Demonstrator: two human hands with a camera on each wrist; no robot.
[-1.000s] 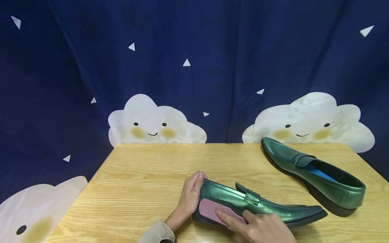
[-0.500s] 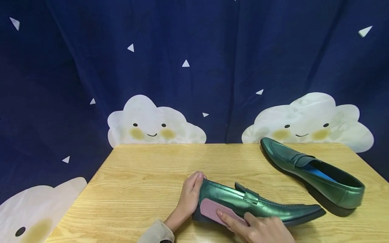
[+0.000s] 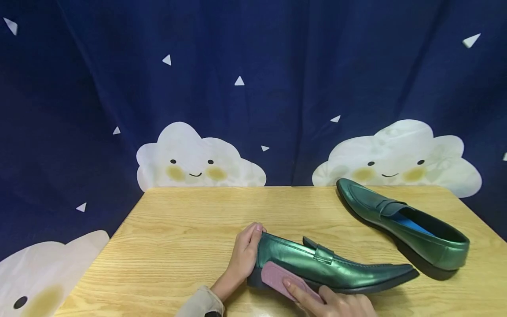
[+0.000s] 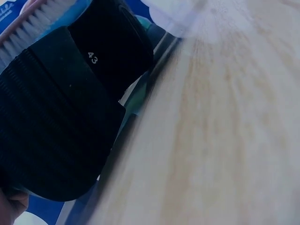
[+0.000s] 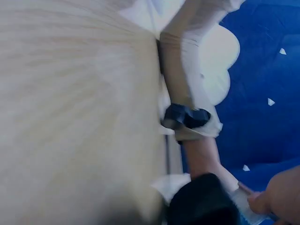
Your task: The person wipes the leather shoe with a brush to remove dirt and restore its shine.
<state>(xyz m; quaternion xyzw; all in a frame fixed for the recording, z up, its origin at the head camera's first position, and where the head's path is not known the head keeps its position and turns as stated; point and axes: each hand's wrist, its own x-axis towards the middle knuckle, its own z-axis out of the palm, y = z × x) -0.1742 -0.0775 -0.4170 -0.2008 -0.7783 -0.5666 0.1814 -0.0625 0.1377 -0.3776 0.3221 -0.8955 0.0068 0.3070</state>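
Observation:
My left hand (image 3: 244, 251) grips the heel end of a shiny green loafer (image 3: 352, 274), which lies tilted with its toe to the right. Between the fingers and thumb of my right hand (image 3: 336, 304) is a pink brush (image 3: 279, 278). It lies against the loafer's near side, low by the heel and sole edge. White bristles (image 4: 35, 29) show behind the black sole (image 4: 51, 117) in the left wrist view, facing the shoe. The right wrist view catches part of my right hand (image 5: 284, 193) beside the dark heel (image 5: 202, 201).
A second green loafer (image 3: 420, 231) with a blue insole stands upright at the table's right side, toe toward the back. The wooden table (image 3: 186, 224) ends at a dark blue curtain (image 3: 277, 66) printed with clouds.
The brush has slid slightly toward the toe and down along the loafer's side, so more green shows above it. My left hand keeps its grip at the heel. The whole view shifts slightly.

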